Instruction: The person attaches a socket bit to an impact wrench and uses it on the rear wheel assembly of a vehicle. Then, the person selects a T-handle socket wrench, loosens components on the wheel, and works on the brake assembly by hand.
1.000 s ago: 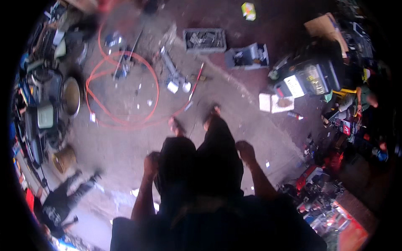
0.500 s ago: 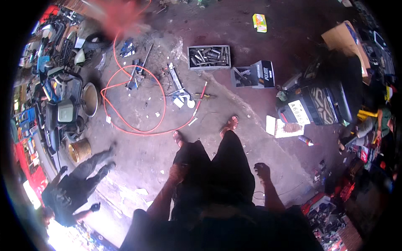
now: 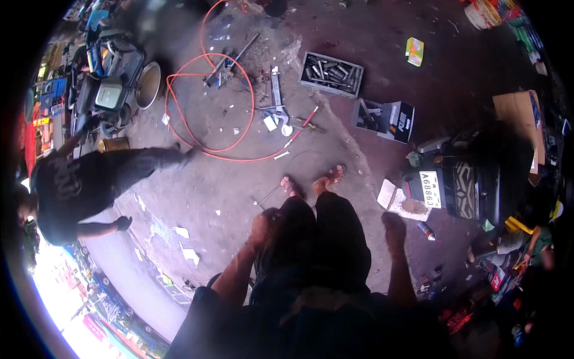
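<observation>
My left hand (image 3: 263, 228) is closed beside my left thigh. From its fingers a thin metal rod with a short crosspiece (image 3: 267, 196) seems to stick out over the floor, near my left foot. My right hand (image 3: 393, 232) hangs away from my right leg with its fingers curled in. Whether it holds anything is hidden. Just beyond the right hand, in the picture, lies an opened white carton (image 3: 409, 206) with a brown-stained inside. A spray can (image 3: 426, 231) lies to the right of that hand.
An orange hose (image 3: 206, 149) loops on the floor ahead, around tools. A grey tray (image 3: 330, 88) of sockets and a black box (image 3: 394, 122) stand beyond. A black motorcycle part with a plate (image 3: 460, 188) is at right. At left, a person in dark clothes (image 3: 84, 188) walks past a scooter (image 3: 110, 81).
My view has shifted, and the floor things sit farther right. The rod now shows at my left hand. The person at left has moved up in the picture. A red blur at the top is gone.
</observation>
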`<state>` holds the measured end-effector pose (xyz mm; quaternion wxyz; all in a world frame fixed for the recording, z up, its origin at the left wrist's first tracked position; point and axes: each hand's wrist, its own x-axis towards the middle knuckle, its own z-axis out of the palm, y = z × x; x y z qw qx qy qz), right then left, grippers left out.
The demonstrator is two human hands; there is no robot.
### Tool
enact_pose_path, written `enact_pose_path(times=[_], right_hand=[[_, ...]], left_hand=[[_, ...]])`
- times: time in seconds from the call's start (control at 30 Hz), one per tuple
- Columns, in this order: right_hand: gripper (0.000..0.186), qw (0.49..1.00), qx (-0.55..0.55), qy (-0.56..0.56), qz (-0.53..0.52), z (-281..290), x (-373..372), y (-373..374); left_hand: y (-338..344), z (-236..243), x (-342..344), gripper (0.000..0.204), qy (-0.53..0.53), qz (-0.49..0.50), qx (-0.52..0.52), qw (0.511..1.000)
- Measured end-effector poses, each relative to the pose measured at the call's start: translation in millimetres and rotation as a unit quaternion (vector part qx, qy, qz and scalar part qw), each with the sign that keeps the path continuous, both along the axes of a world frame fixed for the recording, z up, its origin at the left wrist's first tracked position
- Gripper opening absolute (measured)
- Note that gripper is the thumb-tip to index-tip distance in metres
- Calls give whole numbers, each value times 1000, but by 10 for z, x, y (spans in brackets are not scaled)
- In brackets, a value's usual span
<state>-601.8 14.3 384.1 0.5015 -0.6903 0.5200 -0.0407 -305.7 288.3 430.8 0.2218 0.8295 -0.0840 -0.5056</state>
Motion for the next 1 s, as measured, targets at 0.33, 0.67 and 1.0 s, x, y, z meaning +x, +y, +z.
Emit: enact_pose_path(times=[0.33, 0.67, 1.0], right_hand=[[30, 989, -76, -124, 28, 1266, 1884, -612], [43, 792, -175, 63, 581, 294, 1199, 1297], [33, 920, 9, 129, 370, -74, 1443, -95]], left_hand=[[875, -224, 189, 23, -145, 35, -72, 986], [2427, -887, -934, 18, -131, 56, 103, 984], [2234, -861, -1740, 26, -115, 233, 47, 964]])
